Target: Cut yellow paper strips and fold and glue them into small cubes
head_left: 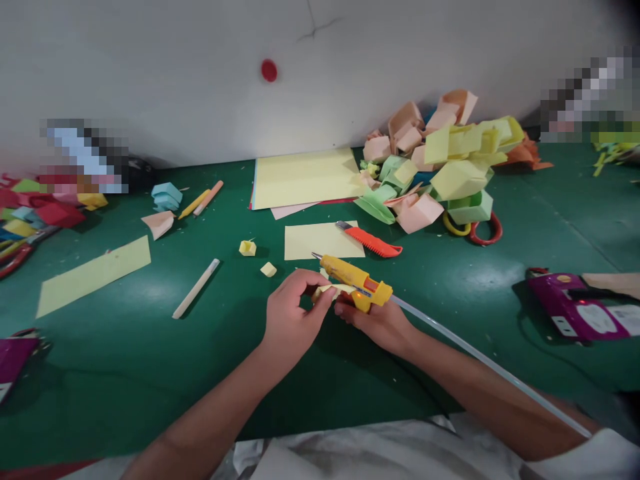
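Observation:
My right hand (375, 320) grips a yellow glue gun (353, 275) by its handle, nozzle pointing up-left, with a clear glue stick (480, 360) trailing back over my right arm. My left hand (293, 313) pinches a small pale yellow folded paper piece (327, 291) right under the gun's body, thumb and fingers closed on it. Both hands meet over the green table (125, 360). Two small yellow folded paper bits (247, 248) (269, 269) lie just left of the hands.
An orange utility knife (373, 241) lies on a yellow sheet (320, 240). A heap of folded paper boxes (440, 167) and scissors (480, 230) sit at the back right. Yellow paper (300, 177), a paper strip (93, 275), a rolled stick (196, 288) and purple glue guns (575, 310) lie around.

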### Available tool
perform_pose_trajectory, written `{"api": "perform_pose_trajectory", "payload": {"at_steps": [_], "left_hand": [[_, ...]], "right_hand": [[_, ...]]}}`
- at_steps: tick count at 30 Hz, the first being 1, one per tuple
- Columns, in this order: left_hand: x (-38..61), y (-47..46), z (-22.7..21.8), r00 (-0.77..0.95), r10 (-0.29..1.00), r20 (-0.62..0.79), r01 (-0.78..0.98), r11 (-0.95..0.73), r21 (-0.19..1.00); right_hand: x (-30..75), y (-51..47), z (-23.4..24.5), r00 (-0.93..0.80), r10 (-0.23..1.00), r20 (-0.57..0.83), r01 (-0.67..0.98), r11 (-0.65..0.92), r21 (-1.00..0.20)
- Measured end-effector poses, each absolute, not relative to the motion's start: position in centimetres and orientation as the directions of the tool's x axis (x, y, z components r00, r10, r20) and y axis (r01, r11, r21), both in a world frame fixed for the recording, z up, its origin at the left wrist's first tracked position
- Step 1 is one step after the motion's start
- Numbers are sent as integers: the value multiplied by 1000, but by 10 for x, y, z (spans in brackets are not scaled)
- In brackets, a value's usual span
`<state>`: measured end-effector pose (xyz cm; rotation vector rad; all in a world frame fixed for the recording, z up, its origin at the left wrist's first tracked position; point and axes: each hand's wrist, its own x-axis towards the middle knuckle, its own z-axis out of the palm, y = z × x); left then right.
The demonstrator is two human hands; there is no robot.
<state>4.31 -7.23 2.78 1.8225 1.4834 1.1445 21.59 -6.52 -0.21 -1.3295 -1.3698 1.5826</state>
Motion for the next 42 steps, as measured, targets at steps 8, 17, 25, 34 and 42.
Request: {"api": "perform_pose_trajectory", "payload": {"at_steps": [8, 17, 25, 34, 42], "left_hand": [[47, -75, 26, 13, 945, 326, 523, -285, 804], [50, -77, 25, 0, 949, 316, 523, -269, 809], [51, -77, 26, 17, 926, 376, 592, -313, 743], [50, -77, 25, 9, 922, 386, 620, -308, 722], [48, -75, 24, -17, 925, 380, 619, -288, 731]], "right_hand": [[219, -67, -20, -293, 936, -197, 260, -120, -958], [219, -65, -14, -380, 923, -62, 328, 72, -942], [221, -64, -9, -415, 910, -1, 396, 180, -901], [220, -65, -15, -393, 919, -1, 442, 188, -877], [218, -65, -13, -375, 927, 10, 448, 191, -873]]}}
